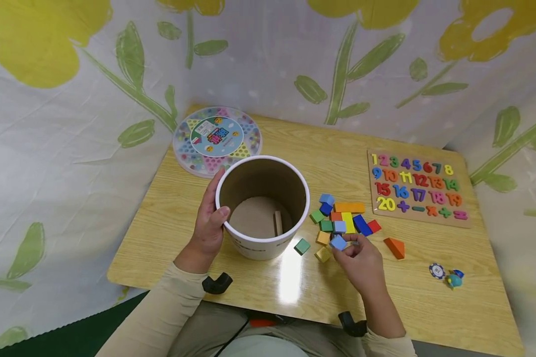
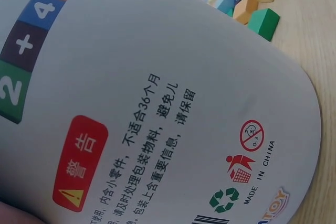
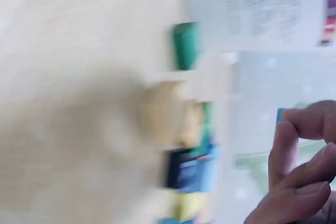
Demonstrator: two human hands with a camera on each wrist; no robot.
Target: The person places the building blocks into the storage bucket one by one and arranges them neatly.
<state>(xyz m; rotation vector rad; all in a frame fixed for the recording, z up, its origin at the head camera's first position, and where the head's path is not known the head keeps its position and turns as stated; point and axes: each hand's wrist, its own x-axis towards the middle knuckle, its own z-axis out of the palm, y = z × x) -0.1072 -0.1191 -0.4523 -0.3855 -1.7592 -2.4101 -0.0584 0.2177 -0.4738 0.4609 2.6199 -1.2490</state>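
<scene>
The left hand [image 1: 209, 228] grips the tub [image 1: 264, 240] by its left rim, some fingers hidden. Well apart, right of the tub, the right hand [image 1: 363, 263] pinches a partly covered blue block [image 1: 338, 242] near loose blocks [image 1: 347, 222]. Whether the stick [image 1: 278, 223] inside the tub leans or lies, I can't tell.

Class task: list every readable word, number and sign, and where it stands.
"1" to "20", "+", "-", "x", "=": number board.
"2 + 4 =": white tub.
"!", "警告": tub's red label.
"内含小零件,不适合36个月": tub.
"请及时处理包装物料,避免儿": tub.
"包装上含重要信息,请保留": tub.
"MADE IN CHINA": tub.
"0-3": tub's crossed-out sign.
"TOY": tub's logo, cut off.
Recycling sign, bin sign: tub.
Too small to read: round disc, poker chip.
</scene>
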